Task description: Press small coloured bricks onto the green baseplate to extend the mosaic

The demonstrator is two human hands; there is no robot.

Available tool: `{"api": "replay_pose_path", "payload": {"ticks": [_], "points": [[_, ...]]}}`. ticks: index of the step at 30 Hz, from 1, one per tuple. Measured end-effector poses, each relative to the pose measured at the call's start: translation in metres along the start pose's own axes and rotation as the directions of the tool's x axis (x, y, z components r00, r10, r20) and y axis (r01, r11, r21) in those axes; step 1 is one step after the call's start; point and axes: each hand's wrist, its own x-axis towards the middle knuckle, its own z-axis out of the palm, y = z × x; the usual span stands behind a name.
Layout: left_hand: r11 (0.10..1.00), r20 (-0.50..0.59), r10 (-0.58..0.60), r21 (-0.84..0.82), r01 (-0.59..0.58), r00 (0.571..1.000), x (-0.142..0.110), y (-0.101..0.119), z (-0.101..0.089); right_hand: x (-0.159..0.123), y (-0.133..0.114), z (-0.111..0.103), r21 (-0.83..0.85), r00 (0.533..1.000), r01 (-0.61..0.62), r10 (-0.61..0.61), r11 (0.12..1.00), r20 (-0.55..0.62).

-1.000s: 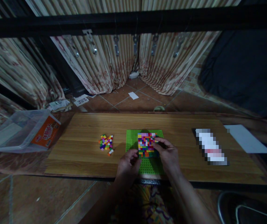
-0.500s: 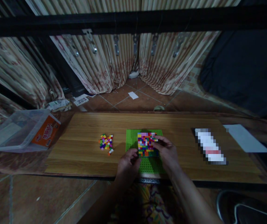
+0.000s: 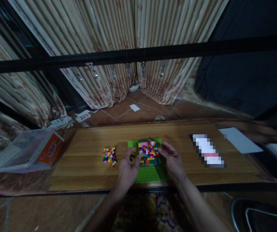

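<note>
A multicoloured block of small toy bricks [image 3: 149,152] sits on a green studded baseplate [image 3: 148,175] on the wooden table. At the block's left edge is my left hand [image 3: 128,166], its thumb and forefinger apart with nothing visible between them. My right hand [image 3: 173,159] is at the block's right edge, its fingers spread and the fingertips close to the bricks. Whether the fingertips touch the block I cannot tell. Further left on the table lies a loose pile of small bricks [image 3: 108,154] in mixed colours.
A phone-like object [image 3: 207,150], blurred out, lies at the right of the wooden table [image 3: 80,174]. White paper [image 3: 240,139] rests near the right end. A clear plastic bin [image 3: 27,158] with an orange label stands at the left. A dark bar [image 3: 104,55] crosses before the curtains.
The view has tilted and shifted, so the table sits lower. My right fingers have moved from the block's upper right corner, where coloured bricks showed at the fingertips, and are spread beside its edge.
</note>
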Motion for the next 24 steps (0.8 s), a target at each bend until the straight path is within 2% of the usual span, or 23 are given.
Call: {"api": "replay_pose_path", "payload": {"ticks": [3, 4, 8, 10, 13, 18, 24], "points": [[0.982, 0.013, 0.133, 0.132, -0.134, 0.991, 0.028, 0.017, 0.007, 0.005, 0.002, -0.004, 0.011, 0.998, 0.018, -0.018, 1.0, -0.058], [0.971, 0.066, 0.162, 0.169, -0.171, 0.985, 0.037, 0.021, 0.012, 0.008, 0.002, -0.004, 0.003, 0.998, 0.013, -0.013, 1.0, -0.06], [0.976, 0.305, 0.092, 0.159, -0.147, 0.948, 0.064, 0.026, 0.03, 0.017, 0.004, -0.002, -0.089, 1.0, -0.01, 0.01, 0.996, 0.009], [0.984, 0.373, 0.058, 0.133, -0.115, 0.926, 0.071, 0.023, 0.036, 0.019, 0.006, -0.002, -0.141, 0.999, -0.004, 0.011, 0.99, 0.046], [0.991, 0.398, 0.031, 0.111, -0.081, 0.917, 0.075, 0.016, 0.039, 0.018, 0.011, -0.002, -0.186, 0.996, 0.009, 0.008, 0.983, 0.087], [0.994, 0.402, 0.001, 0.098, -0.044, 0.916, 0.076, 0.012, 0.042, 0.02, 0.012, -0.002, -0.208, 0.995, -0.025, 0.045, 0.978, 0.089], [0.982, 0.426, 0.045, 0.145, -0.117, 0.904, 0.076, 0.016, 0.041, 0.023, 0.006, -0.002, -0.195, 0.989, -0.049, 0.076, 0.98, 0.131]]}}
